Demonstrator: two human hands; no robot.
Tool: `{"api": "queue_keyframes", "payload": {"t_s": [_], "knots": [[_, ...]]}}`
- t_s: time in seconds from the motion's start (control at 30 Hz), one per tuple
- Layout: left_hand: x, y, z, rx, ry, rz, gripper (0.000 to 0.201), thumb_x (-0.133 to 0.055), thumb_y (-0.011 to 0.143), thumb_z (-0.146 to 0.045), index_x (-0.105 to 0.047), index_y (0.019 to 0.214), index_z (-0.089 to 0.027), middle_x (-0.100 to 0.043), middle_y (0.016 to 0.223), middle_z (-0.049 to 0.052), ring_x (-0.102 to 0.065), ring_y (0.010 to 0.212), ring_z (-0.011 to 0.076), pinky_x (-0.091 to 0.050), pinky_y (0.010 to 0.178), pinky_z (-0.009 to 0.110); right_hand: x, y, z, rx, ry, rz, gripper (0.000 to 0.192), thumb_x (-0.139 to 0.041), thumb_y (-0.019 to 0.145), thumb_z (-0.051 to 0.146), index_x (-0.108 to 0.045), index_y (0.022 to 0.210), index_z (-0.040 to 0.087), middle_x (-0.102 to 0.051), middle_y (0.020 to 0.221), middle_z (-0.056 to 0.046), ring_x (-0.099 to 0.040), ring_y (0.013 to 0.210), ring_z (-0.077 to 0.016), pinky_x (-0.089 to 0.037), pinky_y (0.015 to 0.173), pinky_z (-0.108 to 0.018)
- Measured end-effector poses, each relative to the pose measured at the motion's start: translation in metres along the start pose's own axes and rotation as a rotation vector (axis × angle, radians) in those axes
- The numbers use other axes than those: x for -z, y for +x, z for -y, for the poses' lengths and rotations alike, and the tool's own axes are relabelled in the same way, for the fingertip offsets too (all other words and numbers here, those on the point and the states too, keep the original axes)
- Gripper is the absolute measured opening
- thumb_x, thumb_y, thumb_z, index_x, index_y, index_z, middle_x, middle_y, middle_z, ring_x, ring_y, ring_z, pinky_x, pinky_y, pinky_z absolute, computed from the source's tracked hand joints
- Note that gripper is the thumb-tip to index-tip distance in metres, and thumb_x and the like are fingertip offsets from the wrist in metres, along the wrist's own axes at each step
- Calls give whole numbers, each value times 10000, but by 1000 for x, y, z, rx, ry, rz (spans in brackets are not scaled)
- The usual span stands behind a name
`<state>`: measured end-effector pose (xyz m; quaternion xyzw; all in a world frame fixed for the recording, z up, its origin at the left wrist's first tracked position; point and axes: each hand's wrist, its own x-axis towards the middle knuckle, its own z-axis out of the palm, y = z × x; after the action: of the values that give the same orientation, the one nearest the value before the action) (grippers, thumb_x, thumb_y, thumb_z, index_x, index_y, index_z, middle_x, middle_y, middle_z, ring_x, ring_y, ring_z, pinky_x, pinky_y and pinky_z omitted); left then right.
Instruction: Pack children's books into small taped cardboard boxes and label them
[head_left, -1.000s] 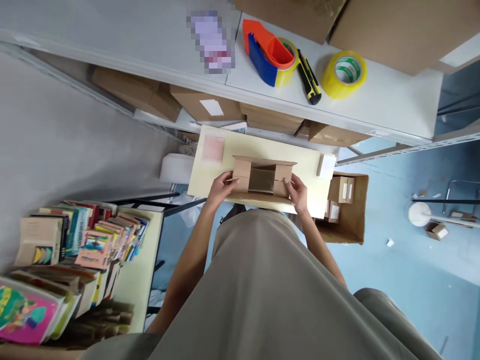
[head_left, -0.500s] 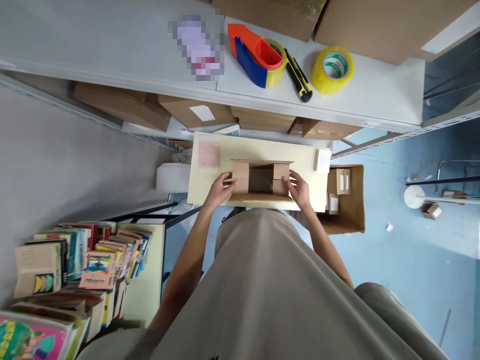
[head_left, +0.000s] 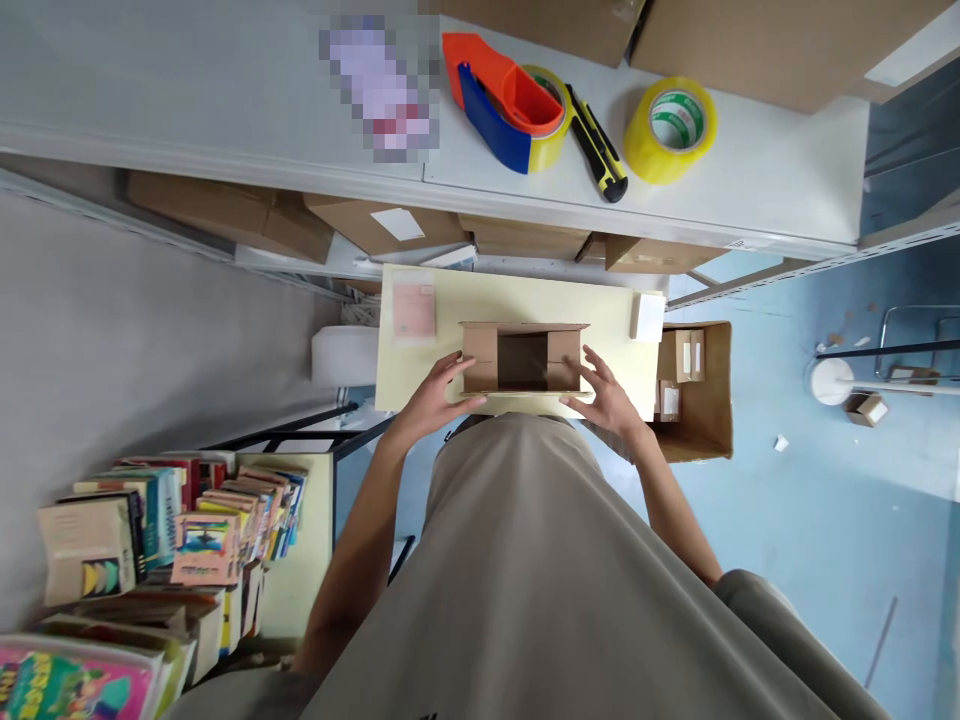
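A small brown cardboard box [head_left: 523, 358] stands open-topped on a pale yellow table [head_left: 450, 300], its end flaps folded inward. My left hand [head_left: 433, 392] sits at the box's left end with fingers spread, fingertips touching the flap. At the right end my right hand [head_left: 609, 394] is spread too, its fingertips at the box's lower right corner. Neither hand grips anything. My grey-clad body hides the table's near edge.
A pink slip [head_left: 414, 309] and a white pad [head_left: 648, 316] lie on the table. A white shelf holds a tape dispenser [head_left: 510, 102], a yellow utility knife [head_left: 598, 145] and a tape roll [head_left: 671, 128]. Books [head_left: 172, 530] stand at left; a carton of small boxes [head_left: 694, 385] sits on the floor at right.
Both hands have let go of the box's end flaps and drawn back slightly, fingers now spread. The near long flap has dropped out of sight. The view shifted a little.
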<state>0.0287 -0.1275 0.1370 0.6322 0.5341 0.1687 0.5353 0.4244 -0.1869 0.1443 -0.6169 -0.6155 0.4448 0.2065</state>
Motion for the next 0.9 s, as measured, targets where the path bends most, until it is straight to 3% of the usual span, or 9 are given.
{"api": "queue_keyframes", "payload": {"t_s": [0.1, 0.2, 0.3, 0.37, 0.43, 0.57, 0.7, 0.8, 0.9], "knots": [[-2, 17, -3, -1, 41, -66, 607, -815, 961, -712, -778, 1395, -290, -707, 1518, 134, -677, 1464, 378, -493, 1339, 529, -4, 13, 1, -6, 17, 8, 747, -710, 1031, 833, -732, 1622, 377, -572, 1801, -77, -424, 1754, -441, -462, 1401, -701], [-4, 27, -5, 92, 68, -173, 715, -881, 936, -672, -681, 1495, -273, -741, 1448, 146, -772, 1224, 371, -590, 1199, 537, -5, 19, -1, -38, 87, -89, 684, -516, 1124, 826, -789, 1529, 348, -710, 1652, -103, -637, 1585, -415, -555, 1329, -676], [-6, 35, -7, 68, 98, -243, 960, -957, 908, -547, -498, 1711, -290, -627, 1652, 180, -743, 1334, 392, -592, 1196, 520, -4, 26, -2, -80, 102, -193, 815, -595, 1089, 828, -571, 1747, 349, -708, 1634, -146, -815, 1260, -400, -695, 1110, -681], [-7, 37, -8, -19, 129, -236, 896, -940, 936, -464, -524, 1715, -316, -520, 1765, 163, -670, 1481, 400, -558, 1259, 510, -4, 30, -2, -63, 79, -208, 916, -654, 1065, 812, -413, 1839, 386, -640, 1707, -146, -829, 1190, -382, -719, 1050, -668], [-8, 38, -7, -76, 144, -218, 680, -904, 968, -420, -660, 1596, -326, -504, 1771, 132, -652, 1514, 391, -532, 1305, 516, -4, 33, -4, -19, 32, -209, 822, -637, 1084, 787, -484, 1799, 412, -609, 1731, -121, -824, 1202, -366, -721, 1067, -649], [-10, 37, 1, -70, 114, -219, 323, -864, 990, -460, -823, 1270, -304, -571, 1694, 111, -695, 1451, 367, -539, 1321, 531, -6, 30, -9, 14, -94, -203, 622, -539, 1125, 798, -788, 1495, 364, -689, 1632, -114, -834, 1163, -360, -731, 1050, -613], [-14, 36, 9, -52, 11, -243, 403, -770, 1017, -606, -837, 1257, -289, -654, 1575, 141, -642, 1520, 374, -639, 1190, 524, -12, 23, -14, -9, -84, -170, 682, -619, 1066, 857, -799, 1475, 341, -713, 1615, -120, -842, 1151, -369, -731, 1052, -601], [-17, 39, 11, -32, -66, -261, 468, -706, 1018, -671, -828, 1224, -268, -689, 1497, 161, -653, 1494, 371, -678, 1086, 500, -21, 22, -13, -39, 10, -230, 622, -610, 1080, 846, -825, 1398, 357, -761, 1512, -100, -839, 1115, -325, -750, 1011, -559], [-20, 44, 14, 49, -158, -283, 531, -758, 953, -683, -755, 1276, -261, -700, 1492, 158, -702, 1404, 347, -672, 1054, 478, -29, 24, -10, -57, 118, -293, 610, -613, 1074, 855, -824, 1339, 347, -764, 1432, -101, -826, 1088, -303, -765, 949, -541]]}}
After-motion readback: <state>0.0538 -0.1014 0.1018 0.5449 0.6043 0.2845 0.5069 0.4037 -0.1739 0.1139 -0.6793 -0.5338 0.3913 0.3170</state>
